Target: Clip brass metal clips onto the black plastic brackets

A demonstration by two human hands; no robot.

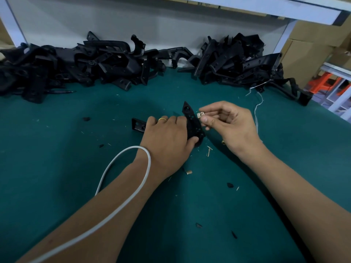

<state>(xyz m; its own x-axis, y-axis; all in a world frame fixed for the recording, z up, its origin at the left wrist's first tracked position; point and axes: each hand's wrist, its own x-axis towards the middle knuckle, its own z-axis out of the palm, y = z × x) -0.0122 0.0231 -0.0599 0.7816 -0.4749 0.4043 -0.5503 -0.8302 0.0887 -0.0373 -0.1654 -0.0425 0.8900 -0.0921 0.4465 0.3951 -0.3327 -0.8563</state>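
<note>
Brass clip point(199, 115), pinched in the right hand point(228, 124), sits just right of the black bracket point(192, 123), whose long axis runs away from the person; the left hand point(167, 137) grasps the bracket above the green surface point(57, 168).

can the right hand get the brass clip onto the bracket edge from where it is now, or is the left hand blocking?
Probably yes. The right hand pinches the brass clip just beside the bracket, whose right edge looks exposed. The left hand grips the bracket from its other side and lower end, so nothing appears to lie between clip and edge.
</note>
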